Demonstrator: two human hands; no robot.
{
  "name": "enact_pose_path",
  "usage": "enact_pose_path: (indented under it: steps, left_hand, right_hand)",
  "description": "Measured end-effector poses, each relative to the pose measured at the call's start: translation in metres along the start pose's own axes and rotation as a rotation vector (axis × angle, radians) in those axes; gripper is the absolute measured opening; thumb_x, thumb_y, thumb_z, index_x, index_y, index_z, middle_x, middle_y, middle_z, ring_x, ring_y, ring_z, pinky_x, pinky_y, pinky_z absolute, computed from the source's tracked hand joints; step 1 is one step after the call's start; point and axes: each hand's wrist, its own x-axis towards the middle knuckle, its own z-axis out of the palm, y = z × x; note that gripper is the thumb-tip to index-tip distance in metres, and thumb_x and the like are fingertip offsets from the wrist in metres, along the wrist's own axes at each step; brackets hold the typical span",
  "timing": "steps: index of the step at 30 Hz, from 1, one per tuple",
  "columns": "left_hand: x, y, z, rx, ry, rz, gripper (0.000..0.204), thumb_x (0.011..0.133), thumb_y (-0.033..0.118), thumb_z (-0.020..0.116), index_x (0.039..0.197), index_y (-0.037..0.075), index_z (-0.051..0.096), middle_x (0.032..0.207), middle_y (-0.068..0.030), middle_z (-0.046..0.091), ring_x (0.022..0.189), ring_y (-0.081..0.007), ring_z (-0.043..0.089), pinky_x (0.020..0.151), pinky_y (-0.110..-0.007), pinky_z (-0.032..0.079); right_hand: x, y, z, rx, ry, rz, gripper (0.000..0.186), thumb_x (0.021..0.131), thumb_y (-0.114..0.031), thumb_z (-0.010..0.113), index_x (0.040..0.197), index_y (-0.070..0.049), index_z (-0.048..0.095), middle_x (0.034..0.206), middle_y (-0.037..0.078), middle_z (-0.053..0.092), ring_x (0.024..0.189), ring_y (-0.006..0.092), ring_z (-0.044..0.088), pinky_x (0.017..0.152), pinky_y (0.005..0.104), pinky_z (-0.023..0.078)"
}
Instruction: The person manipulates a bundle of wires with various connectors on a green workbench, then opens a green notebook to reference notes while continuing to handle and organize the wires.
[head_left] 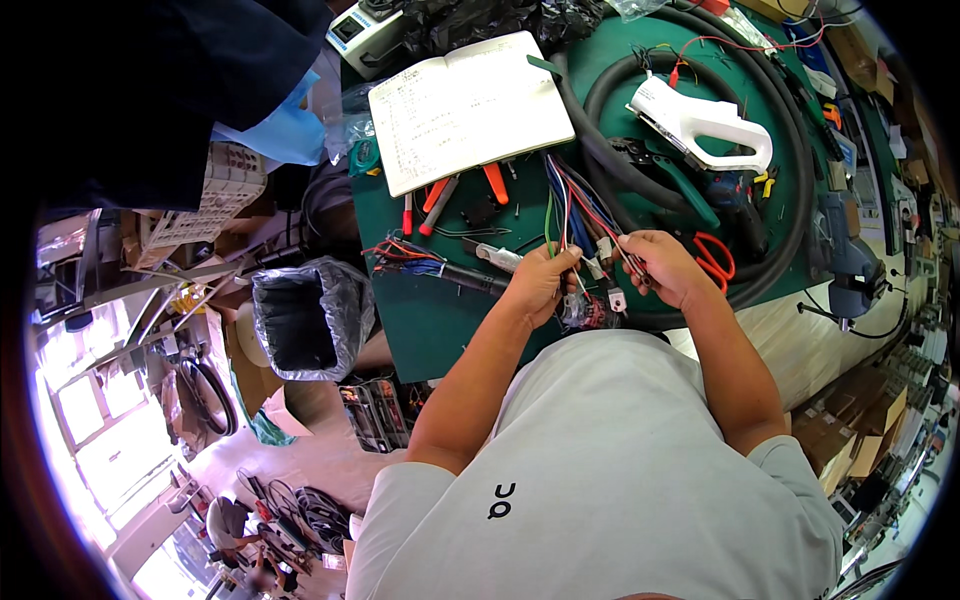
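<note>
A crinkled black bin bag gapes beside the green mat; the left hand pinches thin coloured wires over it; the right hand grips the same bundle, close alongside; glossy rubber hose coils beyond.

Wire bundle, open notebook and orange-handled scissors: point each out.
wire bundle [572, 215], head view, on the coloured strands above the hands.
open notebook [470, 105], head view, middle of the pages.
orange-handled scissors [716, 258], head view, on a handle loop.

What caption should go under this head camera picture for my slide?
Two bare hands, left hand and right hand, hold a bundle of coloured wires over a green mat.
</note>
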Motion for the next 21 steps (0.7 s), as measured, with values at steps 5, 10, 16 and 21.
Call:
enact_pose_path:
  steps: [5,10,16,21]
  left_hand:
    - [-0.0017,0.0012,0.0013,0.009,0.019,0.000,0.014,0.094,0.019,0.063,0.088,0.009,0.055,0.076,0.0014,0.055,0.060,-0.0062,0.051,0.055,-0.022,0.043]
    - [-0.0019,0.0006,0.0014,-0.003,0.021,-0.004,0.014,0.094,0.019,0.063,0.088,0.009,0.055,0.075,0.0017,0.055,0.059,-0.0060,0.051,0.054,-0.021,0.044]
    - [-0.0018,0.0006,0.0014,-0.013,0.021,-0.012,0.013,0.094,0.018,0.063,0.088,0.010,0.055,0.075,0.0019,0.055,0.059,-0.0059,0.052,0.054,-0.021,0.044]
    - [-0.0012,-0.0003,0.0006,-0.008,0.024,-0.012,0.013,0.094,0.018,0.062,0.088,0.010,0.056,0.075,0.0018,0.055,0.059,-0.0061,0.052,0.055,-0.021,0.044]
  right_hand:
    - [0.0018,0.0024,0.0000,0.001,-0.003,-0.019,0.023,0.095,-0.024,0.059,0.086,-0.003,0.063,0.063,0.000,0.054,0.051,0.0080,0.050,0.043,0.0237,0.039]
    - [0.0040,0.0046,-0.0018,-0.004,-0.023,-0.011,0.021,0.094,-0.023,0.060,0.088,-0.004,0.064,0.062,-0.001,0.055,0.048,0.0071,0.050,0.041,0.0233,0.039]
    - [0.0045,0.0049,-0.0011,-0.004,-0.015,0.000,0.020,0.094,-0.023,0.060,0.087,-0.005,0.064,0.060,-0.001,0.055,0.047,0.0069,0.049,0.041,0.0232,0.039]
    - [0.0040,0.0052,-0.0010,0.014,-0.030,-0.010,0.021,0.094,-0.024,0.060,0.085,-0.005,0.063,0.060,-0.001,0.053,0.047,0.0073,0.048,0.042,0.0235,0.039]
